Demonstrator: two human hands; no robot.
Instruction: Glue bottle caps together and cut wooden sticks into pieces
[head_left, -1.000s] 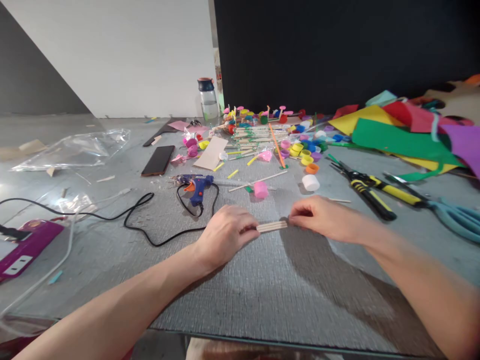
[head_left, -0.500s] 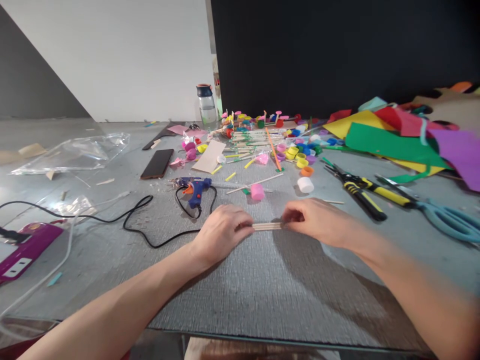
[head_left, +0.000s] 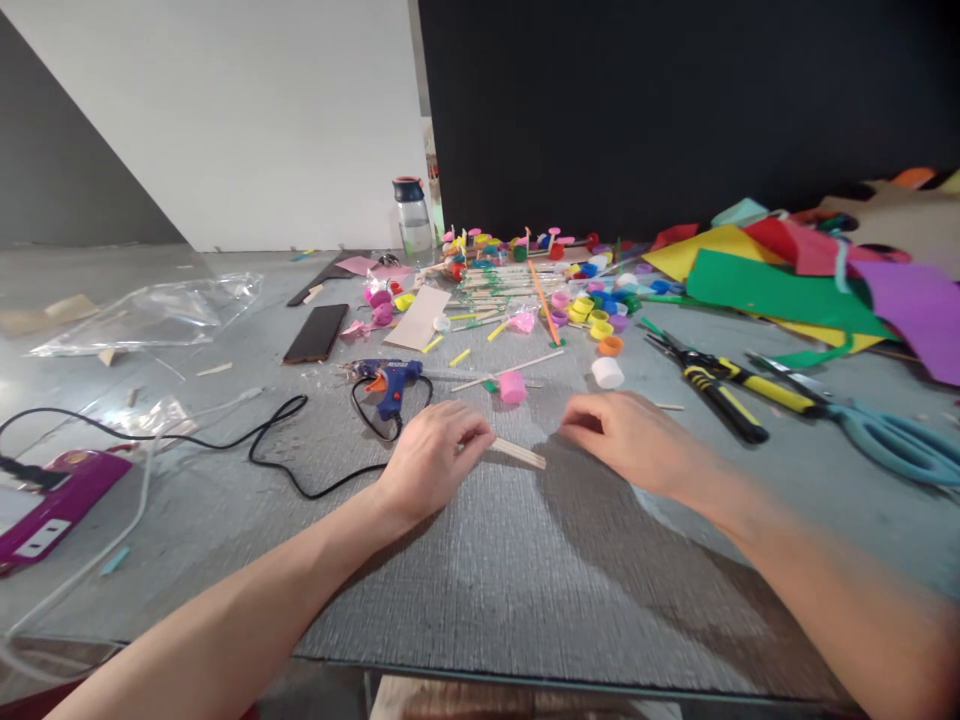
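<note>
Several pale, thin wooden sticks (head_left: 519,454) lie side by side as a small bundle. Their left end is in the fingers of my left hand (head_left: 431,458), which is closed around them just above the table. The right end of the bundle points free, angled slightly toward me. My right hand (head_left: 619,438) is a short way to the right, apart from the sticks, its fingers loosely bent and nothing visible in them. Beyond the hands are a pink bottle cap (head_left: 512,387), a white cap (head_left: 607,373) and a longer loose stick (head_left: 517,367).
A blue glue gun (head_left: 391,388) with a black cord lies left of centre, near a phone (head_left: 316,333). Pliers (head_left: 724,400) and blue-handled scissors (head_left: 892,440) lie right. Coloured caps, felt sheets (head_left: 784,290) and a water bottle (head_left: 412,220) sit farther back. A purple power strip (head_left: 60,505) is left.
My right hand has let go of the sticks' right end and sits apart from it. The bundle in my left hand has swung so its free end points nearer to me.
</note>
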